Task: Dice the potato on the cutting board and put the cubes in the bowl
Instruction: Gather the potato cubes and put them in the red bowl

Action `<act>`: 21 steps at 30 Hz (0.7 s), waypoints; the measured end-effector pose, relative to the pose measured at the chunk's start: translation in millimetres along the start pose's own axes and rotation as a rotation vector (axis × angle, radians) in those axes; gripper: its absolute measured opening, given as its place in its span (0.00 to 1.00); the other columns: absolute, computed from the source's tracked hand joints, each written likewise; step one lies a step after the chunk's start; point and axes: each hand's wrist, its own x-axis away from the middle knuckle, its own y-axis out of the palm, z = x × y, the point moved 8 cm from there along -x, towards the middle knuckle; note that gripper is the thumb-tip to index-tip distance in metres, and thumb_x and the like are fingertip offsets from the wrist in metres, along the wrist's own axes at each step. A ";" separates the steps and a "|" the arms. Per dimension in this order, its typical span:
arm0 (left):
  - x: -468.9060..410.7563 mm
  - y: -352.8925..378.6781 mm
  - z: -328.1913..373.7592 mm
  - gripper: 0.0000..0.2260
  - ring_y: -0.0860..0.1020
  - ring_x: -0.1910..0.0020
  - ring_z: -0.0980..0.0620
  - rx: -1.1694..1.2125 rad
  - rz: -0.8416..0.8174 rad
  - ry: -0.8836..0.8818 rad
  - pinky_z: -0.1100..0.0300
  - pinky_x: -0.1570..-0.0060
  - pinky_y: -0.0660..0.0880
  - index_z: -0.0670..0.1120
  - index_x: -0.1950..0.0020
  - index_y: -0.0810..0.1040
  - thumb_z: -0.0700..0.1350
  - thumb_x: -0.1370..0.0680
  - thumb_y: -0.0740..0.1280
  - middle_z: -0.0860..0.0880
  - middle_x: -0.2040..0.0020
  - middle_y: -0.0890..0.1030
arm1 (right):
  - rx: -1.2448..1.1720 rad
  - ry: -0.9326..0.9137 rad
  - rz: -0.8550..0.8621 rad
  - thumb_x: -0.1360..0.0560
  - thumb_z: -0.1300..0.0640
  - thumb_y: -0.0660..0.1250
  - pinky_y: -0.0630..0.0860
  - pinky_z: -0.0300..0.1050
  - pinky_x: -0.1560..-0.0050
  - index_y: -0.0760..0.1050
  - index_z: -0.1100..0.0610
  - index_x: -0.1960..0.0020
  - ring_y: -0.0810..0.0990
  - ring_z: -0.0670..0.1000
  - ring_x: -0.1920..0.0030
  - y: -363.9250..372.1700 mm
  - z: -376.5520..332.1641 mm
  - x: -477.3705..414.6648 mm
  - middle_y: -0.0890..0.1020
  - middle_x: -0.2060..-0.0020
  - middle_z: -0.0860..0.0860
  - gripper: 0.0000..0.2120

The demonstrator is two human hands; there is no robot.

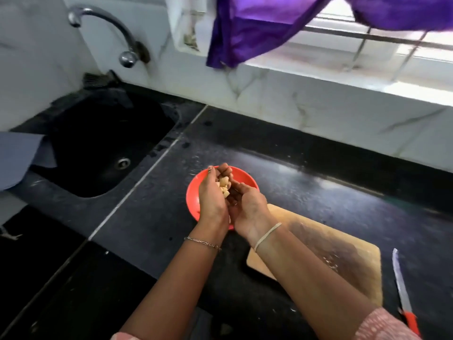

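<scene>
Both hands are held together over the bowl in the middle of the frame. The left hand (212,200) and the right hand (247,207) are cupped side by side with the fingers curled inward, and a small heap of pale potato cubes (223,185) is held between them. The cubes are seen above the red bowl (192,195), whose near rim is hidden under the wrists; whether any cubes already lie inside cannot be told.

A thin chain bracelet (203,242) is worn on the left wrist and a pale band (267,235) on the right.

Just beside the bowl, toward the lower right, a wooden cutting board (343,246) is laid on the dark worktop (306,182), partly covered by the right forearm. Small pale scraps are scattered on its surface. A knife (402,290) with a red handle is placed on the worktop at the right edge, just beyond the board, with the blade pointed up the frame.

A black sink (103,148) is set into the worktop at the upper left, and a curved metal tap (107,28) is mounted on the wall above it. A purple cloth (257,28) is hung across the top of the frame, before a window.
</scene>
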 end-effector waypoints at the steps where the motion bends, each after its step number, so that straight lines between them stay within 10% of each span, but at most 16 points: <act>1: -4.6 -5.6 7.1 0.17 0.79 0.59 0.52 -0.027 0.000 0.006 0.57 0.51 0.76 0.42 0.53 0.80 0.49 0.17 0.55 0.48 0.60 0.82 | 0.033 0.007 -0.004 0.19 0.61 0.57 0.79 0.44 0.56 0.79 0.62 0.57 0.82 0.52 0.61 7.8 3.0 -4.9 0.83 0.64 0.55 0.14; 9: -21.0 -21.7 15.0 0.31 0.66 0.28 0.50 -0.374 -0.210 -0.092 0.53 0.31 0.61 0.43 0.27 0.67 0.62 0.19 0.43 0.46 0.28 0.71 | 0.394 -0.172 0.060 0.19 0.62 0.56 0.78 0.48 0.49 0.79 0.57 0.48 0.81 0.52 0.50 8.9 -12.2 -37.8 0.83 0.50 0.55 0.13; 21: -22.3 -40.4 24.8 0.19 0.72 0.35 0.57 -0.617 -0.162 0.114 0.60 0.37 0.68 0.55 0.30 0.70 0.60 0.19 0.55 0.56 0.33 0.75 | 2.085 -0.811 -0.111 0.23 0.64 0.60 0.71 0.50 0.35 0.71 0.58 0.30 0.73 0.56 0.35 15.0 -35.7 -34.9 0.75 0.35 0.53 0.21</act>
